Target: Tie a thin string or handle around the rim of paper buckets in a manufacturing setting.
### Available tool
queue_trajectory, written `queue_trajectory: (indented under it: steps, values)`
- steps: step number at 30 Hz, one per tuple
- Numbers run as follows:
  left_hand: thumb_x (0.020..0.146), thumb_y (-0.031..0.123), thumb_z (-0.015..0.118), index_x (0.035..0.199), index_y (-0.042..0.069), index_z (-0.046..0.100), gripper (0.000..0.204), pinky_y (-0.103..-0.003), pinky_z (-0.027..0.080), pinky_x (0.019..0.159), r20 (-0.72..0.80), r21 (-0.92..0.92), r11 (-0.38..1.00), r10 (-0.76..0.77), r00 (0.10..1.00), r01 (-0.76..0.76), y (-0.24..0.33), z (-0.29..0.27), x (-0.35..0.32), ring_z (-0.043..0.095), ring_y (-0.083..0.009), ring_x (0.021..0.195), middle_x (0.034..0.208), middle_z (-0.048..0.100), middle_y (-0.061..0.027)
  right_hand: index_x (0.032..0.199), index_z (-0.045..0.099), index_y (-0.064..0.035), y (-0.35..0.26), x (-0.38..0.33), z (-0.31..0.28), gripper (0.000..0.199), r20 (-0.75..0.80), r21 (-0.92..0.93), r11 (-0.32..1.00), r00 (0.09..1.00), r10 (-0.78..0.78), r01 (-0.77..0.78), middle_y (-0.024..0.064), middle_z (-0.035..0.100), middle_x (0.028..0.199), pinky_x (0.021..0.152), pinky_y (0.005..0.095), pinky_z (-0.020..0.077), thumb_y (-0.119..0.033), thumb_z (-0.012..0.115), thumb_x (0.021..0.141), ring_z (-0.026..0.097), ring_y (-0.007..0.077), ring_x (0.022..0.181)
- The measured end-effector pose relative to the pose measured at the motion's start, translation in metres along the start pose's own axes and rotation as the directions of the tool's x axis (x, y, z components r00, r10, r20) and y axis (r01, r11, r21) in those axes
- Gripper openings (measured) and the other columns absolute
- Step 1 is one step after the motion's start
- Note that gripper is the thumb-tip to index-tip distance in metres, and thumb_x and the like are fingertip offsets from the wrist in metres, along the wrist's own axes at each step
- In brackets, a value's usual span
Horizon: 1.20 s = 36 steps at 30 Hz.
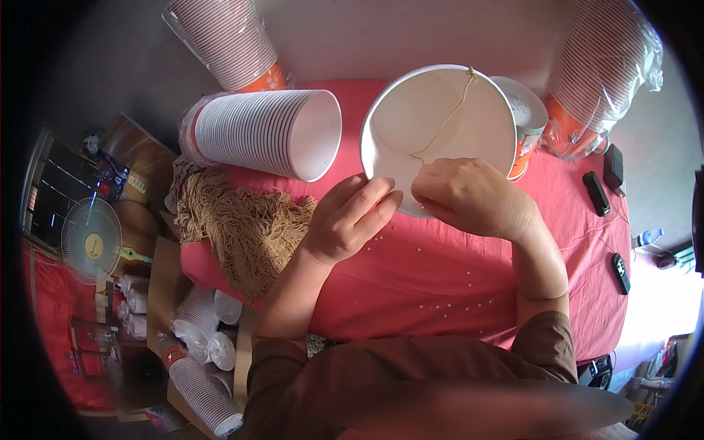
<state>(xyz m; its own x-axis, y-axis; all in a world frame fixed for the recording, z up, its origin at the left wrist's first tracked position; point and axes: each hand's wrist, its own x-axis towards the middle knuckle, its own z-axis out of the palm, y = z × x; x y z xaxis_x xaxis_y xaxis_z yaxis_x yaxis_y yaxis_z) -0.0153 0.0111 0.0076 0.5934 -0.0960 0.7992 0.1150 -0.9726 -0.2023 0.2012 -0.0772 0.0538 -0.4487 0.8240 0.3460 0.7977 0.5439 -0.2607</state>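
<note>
A large white paper bucket (pixel 440 99) lies in front of me on the red cloth, its open mouth facing me. A tan cord (pixel 456 110) is knotted at its far rim and hangs across the opening toward my right hand. My left hand (pixel 353 218) is closed at the near left rim, thumb and fingers pinching the bucket's edge. My right hand (pixel 469 194) is closed over the near rim, fingers curled and pointing left. Its fingertips are partly hidden, and I cannot make out what they hold.
Nested paper buckets (pixel 246 134) lie on the table's left beside a tan cord bundle (pixel 246 227). Wrapped stacks (pixel 601 70) stand at the back. A smaller tub (pixel 524 110) sits behind the bucket. White bits (pixel 469 304) dot the cloth; a remote (pixel 620 273) lies right.
</note>
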Motion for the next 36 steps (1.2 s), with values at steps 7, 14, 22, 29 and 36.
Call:
queue_trajectory:
  steps: [7,14,22,29,36]
  values:
    - [0.075,0.001,0.068,0.098,0.001,0.067,0.024,-0.033,0.056,0.069,0.013,-0.051,0.997,-0.060,0.998,0.060,-0.003,-0.001,0.001,0.063,-0.0248,0.081,0.107,0.058,-0.0104,0.083,0.058,-0.0046,0.006,0.004,0.000,0.010,-0.013,0.085,0.995,0.999,-0.042,0.043,0.0105,0.062,0.083,0.071,0.0429,0.0502,-0.009,0.066,0.084,0.063,0.0329,0.082]
    - [0.075,-0.005,0.069,0.100,0.003,0.064,0.027,-0.036,0.056,0.081,0.091,-0.239,0.921,-0.294,0.951,0.307,-0.009,0.004,-0.005,0.065,-0.0280,0.100,0.113,0.061,-0.0084,0.089,0.064,0.0004,0.014,0.007,-0.007,0.012,0.086,0.415,0.910,0.994,-0.064,0.022,0.0131,0.065,0.084,0.076,0.0400,0.0498,-0.010,0.066,0.084,0.064,0.0304,0.081]
    - [0.078,-0.009,0.067,0.108,0.000,0.065,0.031,-0.037,0.054,0.086,0.126,-0.364,0.805,-0.456,0.881,0.469,-0.010,0.012,-0.007,0.063,-0.0300,0.107,0.122,0.061,-0.0133,0.100,0.068,0.0022,0.017,0.014,0.000,0.018,0.204,0.450,0.880,0.977,0.066,-0.153,0.0103,0.068,0.090,0.076,0.0328,0.0536,-0.006,0.068,0.084,0.066,0.0206,0.084]
    - [0.074,0.006,0.080,0.093,0.003,0.063,0.026,-0.036,0.053,0.066,0.012,-0.273,0.864,-0.436,0.900,0.423,0.002,0.008,-0.002,0.066,-0.0273,0.076,0.088,0.064,-0.0105,0.101,0.069,0.0038,0.015,0.016,0.005,0.020,0.188,0.500,0.825,0.963,0.194,-0.264,0.0103,0.068,0.088,0.073,0.0316,0.0535,-0.009,0.067,0.085,0.066,0.0194,0.081]
    - [0.076,0.007,0.079,0.092,0.003,0.061,0.024,-0.038,0.055,0.062,0.001,-0.196,0.893,-0.414,0.910,0.406,0.008,0.025,-0.010,0.066,-0.0290,0.074,0.084,0.065,-0.0112,0.104,0.069,0.0033,0.012,0.017,0.011,0.022,0.105,0.449,0.867,0.976,0.190,-0.217,0.0107,0.070,0.089,0.069,0.0312,0.0522,-0.010,0.066,0.087,0.066,0.0175,0.080]
